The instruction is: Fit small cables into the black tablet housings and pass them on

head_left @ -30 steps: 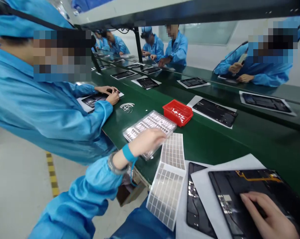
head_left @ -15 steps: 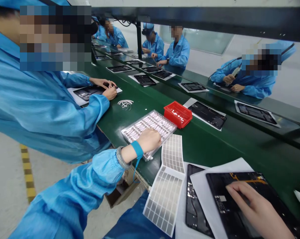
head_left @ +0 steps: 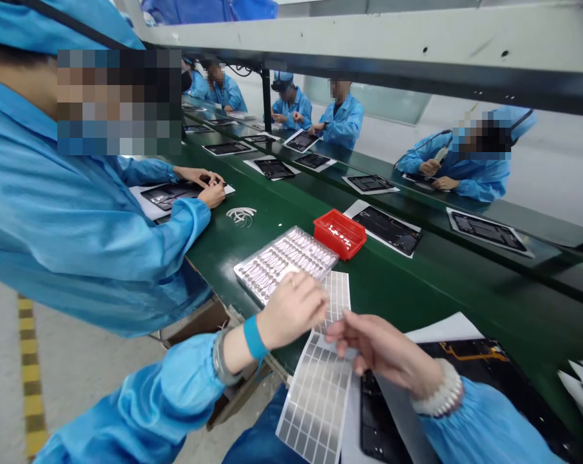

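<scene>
My left hand (head_left: 295, 310) hovers beside the front corner of a clear tray (head_left: 247, 288) of small parts with round ends and thin leads. Its fingers are curled together; whatever they pinch is too small or hidden to make out. Close to its fingertips, my right hand (head_left: 385, 351) reaches in with fingers apart and nothing visible in them. Beneath both hands lies a folded sheet of silvery rectangular stickers (head_left: 315, 393). To the right, a black tablet housing (head_left: 508, 380) with an orange flex cable rests on white paper, partly covered by my right arm. Another black housing (head_left: 381, 428) lies lower.
A red bin (head_left: 356, 250) with small white pieces stands behind the tray. White curled strips (head_left: 241, 214) lie further left. A co-worker's hands (head_left: 212, 188) work on a housing at left. More housings on paper line the green bench, and a shelf beam (head_left: 368, 48) crosses overhead.
My left hand has lifted off the tray and come nearer to me. My right hand has left the black housing and moved left to meet it. The view has tilted up slightly.
</scene>
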`<state>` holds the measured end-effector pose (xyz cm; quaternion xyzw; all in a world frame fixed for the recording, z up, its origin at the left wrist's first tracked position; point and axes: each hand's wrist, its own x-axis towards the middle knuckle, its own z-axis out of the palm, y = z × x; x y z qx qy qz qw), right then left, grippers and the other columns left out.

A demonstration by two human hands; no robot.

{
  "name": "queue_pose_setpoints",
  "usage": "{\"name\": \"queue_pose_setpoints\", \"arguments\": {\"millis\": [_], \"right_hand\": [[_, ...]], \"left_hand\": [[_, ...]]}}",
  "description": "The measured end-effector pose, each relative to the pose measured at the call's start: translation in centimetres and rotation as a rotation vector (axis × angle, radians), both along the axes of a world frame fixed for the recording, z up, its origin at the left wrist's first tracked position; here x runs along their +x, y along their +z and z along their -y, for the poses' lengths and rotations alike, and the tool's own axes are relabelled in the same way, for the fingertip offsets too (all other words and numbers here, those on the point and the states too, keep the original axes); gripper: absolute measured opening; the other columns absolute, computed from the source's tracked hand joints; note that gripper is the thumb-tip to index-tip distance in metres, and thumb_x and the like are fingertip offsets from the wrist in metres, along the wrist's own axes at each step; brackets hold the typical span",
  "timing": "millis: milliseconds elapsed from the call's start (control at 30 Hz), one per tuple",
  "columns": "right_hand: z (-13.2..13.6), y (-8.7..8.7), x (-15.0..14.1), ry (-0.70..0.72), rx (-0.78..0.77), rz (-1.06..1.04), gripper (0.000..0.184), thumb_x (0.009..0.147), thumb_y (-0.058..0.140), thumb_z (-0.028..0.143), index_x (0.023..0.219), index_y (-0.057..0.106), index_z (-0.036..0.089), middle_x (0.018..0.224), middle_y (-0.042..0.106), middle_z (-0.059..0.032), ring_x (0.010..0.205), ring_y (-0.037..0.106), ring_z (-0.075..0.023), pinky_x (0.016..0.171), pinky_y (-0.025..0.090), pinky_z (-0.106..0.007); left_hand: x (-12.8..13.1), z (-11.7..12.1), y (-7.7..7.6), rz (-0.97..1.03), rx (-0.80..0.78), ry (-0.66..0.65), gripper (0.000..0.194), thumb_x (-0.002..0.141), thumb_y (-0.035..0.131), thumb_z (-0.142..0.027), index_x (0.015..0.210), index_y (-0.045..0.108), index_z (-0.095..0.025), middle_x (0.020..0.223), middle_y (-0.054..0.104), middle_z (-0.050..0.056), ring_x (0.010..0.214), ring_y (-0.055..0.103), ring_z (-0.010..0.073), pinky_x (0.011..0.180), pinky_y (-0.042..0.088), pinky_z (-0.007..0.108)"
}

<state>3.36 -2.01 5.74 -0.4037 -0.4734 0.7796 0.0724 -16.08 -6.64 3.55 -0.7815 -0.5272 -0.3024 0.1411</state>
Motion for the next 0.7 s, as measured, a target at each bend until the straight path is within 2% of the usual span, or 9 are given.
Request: {"name": "queue_pose_setpoints", "arguments": {"millis": [67, 133, 233, 400, 500, 600, 700], "right_hand": [[0.4, -0.4, -1.4, -0.033, -0.13, -0.151, 0.036, 0.072, 0.071, 0.048, 0.08, 0.067, 0.013, 0.081, 0.059, -0.0048, 0.068, 0.054, -0.0108, 0.039, 0.041, -0.014], [0.7, -0.7, -2.1, -0.075, -0.162, -0.252, 0.025, 0.069, 0.076, 0.036, 0.071, 0.065, 0.013, 0.07, 0.054, -0.0012, 0.066, 0.052, -0.0091, 0.039, 0.041, -0.011], [0.9, -1.0, -2.5, -0.125, -0.191, -0.292, 0.02, 0.067, 0.077, 0.028, 0.066, 0.064, 0.013, 0.064, 0.051, 0.001, 0.062, 0.05, -0.0078, 0.039, 0.041, -0.01], [0.7, -1.3, -2.9, -0.151, -0.197, -0.288, 0.024, 0.067, 0.077, 0.033, 0.07, 0.064, 0.013, 0.065, 0.052, 0.0011, 0.063, 0.051, -0.0082, 0.042, 0.044, -0.012], [0.5, -1.1, -3.2, -0.179, -0.065, -0.222, 0.031, 0.065, 0.079, 0.038, 0.069, 0.061, 0.013, 0.061, 0.052, 0.0021, 0.057, 0.049, -0.0068, 0.042, 0.043, -0.013], [0.4, -0.9, -3.4, -0.229, 0.169, -0.136, 0.039, 0.065, 0.076, 0.047, 0.067, 0.058, 0.013, 0.06, 0.054, 0.0025, 0.052, 0.046, -0.0055, 0.041, 0.04, -0.014], [0.3, -1.0, -3.5, -0.21, 0.34, -0.098, 0.041, 0.066, 0.073, 0.052, 0.072, 0.058, 0.014, 0.063, 0.057, 0.0017, 0.051, 0.047, -0.006, 0.042, 0.04, -0.017]], "left_hand": [[0.8, 1.0, -0.4, -0.086, 0.236, -0.071, 0.017, 0.092, 0.043, -0.021, 0.083, 0.058, -0.018, 0.076, 0.063, 0.003, 0.075, 0.054, 0.0186, 0.068, 0.037, 0.032], [1.1, 1.5, -0.8, -0.153, 0.404, -0.113, 0.016, 0.093, 0.043, -0.021, 0.089, 0.058, -0.017, 0.078, 0.064, 0.004, 0.075, 0.055, 0.018, 0.066, 0.037, 0.031], [0.9, 1.7, -1.1, -0.19, 0.46, -0.144, 0.014, 0.093, 0.047, -0.02, 0.092, 0.059, -0.014, 0.078, 0.065, 0.004, 0.075, 0.056, 0.0173, 0.065, 0.037, 0.031], [0.4, 1.5, -1.2, -0.181, 0.468, -0.188, 0.008, 0.089, 0.053, -0.015, 0.09, 0.06, -0.016, 0.079, 0.066, 0.003, 0.075, 0.058, 0.0163, 0.064, 0.037, 0.03], [0.3, 1.5, -1.1, -0.069, 0.408, -0.186, 0.005, 0.089, 0.055, -0.016, 0.091, 0.059, -0.015, 0.079, 0.066, 0.004, 0.075, 0.06, 0.0169, 0.066, 0.041, 0.029], [0.3, 1.6, -1.2, 0.093, 0.289, -0.113, 0.009, 0.09, 0.053, -0.015, 0.097, 0.058, -0.014, 0.084, 0.066, 0.007, 0.078, 0.063, 0.0174, 0.072, 0.048, 0.03], [0.5, 1.5, -1.5, 0.195, 0.204, -0.042, 0.015, 0.092, 0.05, -0.014, 0.104, 0.058, -0.014, 0.091, 0.068, 0.007, 0.084, 0.065, 0.0167, 0.075, 0.052, 0.029]]}}
